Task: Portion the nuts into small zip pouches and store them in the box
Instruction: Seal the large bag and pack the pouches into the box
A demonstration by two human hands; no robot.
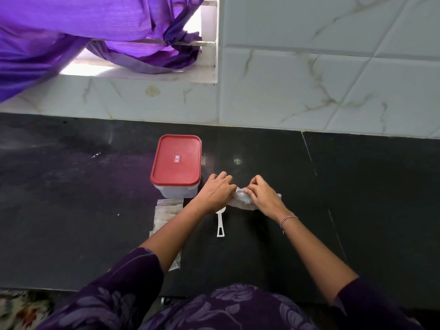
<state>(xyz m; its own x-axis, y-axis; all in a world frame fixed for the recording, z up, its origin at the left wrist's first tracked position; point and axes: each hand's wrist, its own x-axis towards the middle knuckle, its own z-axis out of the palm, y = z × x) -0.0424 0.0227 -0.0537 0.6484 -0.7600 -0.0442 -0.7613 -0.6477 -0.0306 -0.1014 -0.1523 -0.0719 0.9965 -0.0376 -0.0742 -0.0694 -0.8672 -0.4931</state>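
Hands (218,190) (263,197) on bag (241,201) (box (176,160) beside)

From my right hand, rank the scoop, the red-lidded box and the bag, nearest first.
1. Bag, pinched by the right hand.
2. Scoop, to its left, nearer you.
3. Box, farther left, toward the wall.
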